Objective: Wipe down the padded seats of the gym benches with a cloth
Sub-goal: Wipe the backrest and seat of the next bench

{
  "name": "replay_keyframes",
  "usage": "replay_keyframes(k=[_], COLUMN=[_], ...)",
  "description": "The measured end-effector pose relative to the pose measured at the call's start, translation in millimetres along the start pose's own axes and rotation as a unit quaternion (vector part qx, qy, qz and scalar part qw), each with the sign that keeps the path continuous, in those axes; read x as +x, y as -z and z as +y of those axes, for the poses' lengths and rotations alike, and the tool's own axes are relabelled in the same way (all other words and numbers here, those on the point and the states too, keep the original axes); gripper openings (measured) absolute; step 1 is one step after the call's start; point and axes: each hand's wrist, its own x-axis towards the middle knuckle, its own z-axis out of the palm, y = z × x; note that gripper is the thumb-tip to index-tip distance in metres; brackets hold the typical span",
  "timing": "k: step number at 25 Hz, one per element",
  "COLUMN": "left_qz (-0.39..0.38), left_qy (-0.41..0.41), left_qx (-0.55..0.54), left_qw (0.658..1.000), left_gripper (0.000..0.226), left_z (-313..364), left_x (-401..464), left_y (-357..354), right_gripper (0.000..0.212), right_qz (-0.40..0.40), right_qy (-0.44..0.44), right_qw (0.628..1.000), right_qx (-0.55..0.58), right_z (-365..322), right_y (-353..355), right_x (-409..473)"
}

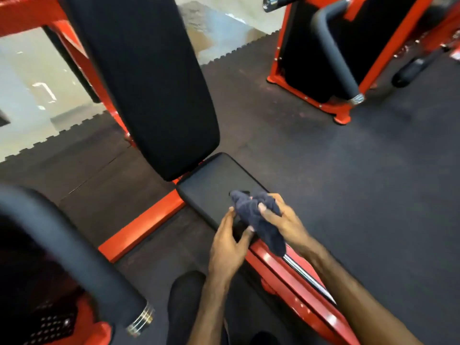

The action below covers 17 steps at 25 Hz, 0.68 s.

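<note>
From the head cam, the right hand (281, 220) has its fingers curled round a bunched dark blue cloth (258, 217) over the 5 o'clock end of the black padded seat (211, 190), while the left hand (230, 245), half open, touches it from 9 o'clock.

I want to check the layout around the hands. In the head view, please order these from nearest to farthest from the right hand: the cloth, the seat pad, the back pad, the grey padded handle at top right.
1. Dark cloth: gripped in the right hand.
2. Seat pad: just under and ahead of it.
3. Back pad: upright, ahead to the left.
4. Grey padded handle: far, ahead to the right.
</note>
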Motion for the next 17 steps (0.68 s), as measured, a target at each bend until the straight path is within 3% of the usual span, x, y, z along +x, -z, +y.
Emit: replay_keyframes(k=[2,4,6,10,14,17], left_qz=[-0.017,-0.044,-0.089,-0.215,-0.326,-0.380], left_qy=[0.033,0.044,0.040,-0.001,-0.081,-0.165], left_qx=[-0.105,-0.174,-0.221,-0.236,-0.194,-0.164], left_qw=[0.994,0.983,0.970,0.948,0.922,0.895], left_gripper=[0.052,0.060,0.062,0.053,0.034,0.038], left_z=[65.0,129.3,193.7,334.0,460.5,549.1], left_x=[-32.4,-51.8,-58.6,-69.2,-121.3,-187.3], left_y=[-16.4,-16.5,-2.4,11.8,-13.7,-46.6], right_gripper=[0.044,0.039,0.051,0.039,0.081,0.073], right_qz=[0.048,0.089,0.125,0.132,0.181,0.174], right_qy=[-0.077,-0.099,-0.113,-0.100,-0.014,0.048], right_qw=[0.984,0.959,0.937,0.923,0.938,0.935], right_qx=[0.151,0.249,0.307,0.348,0.294,0.305], right_z=[-51.3,-103.0,-157.9,-262.5,-342.6,-383.0], right_y=[12.8,33.8,64.6,131.6,210.8,280.1], right_x=[-23.8,-49.1,-82.2,-158.9,-251.1,-341.8])
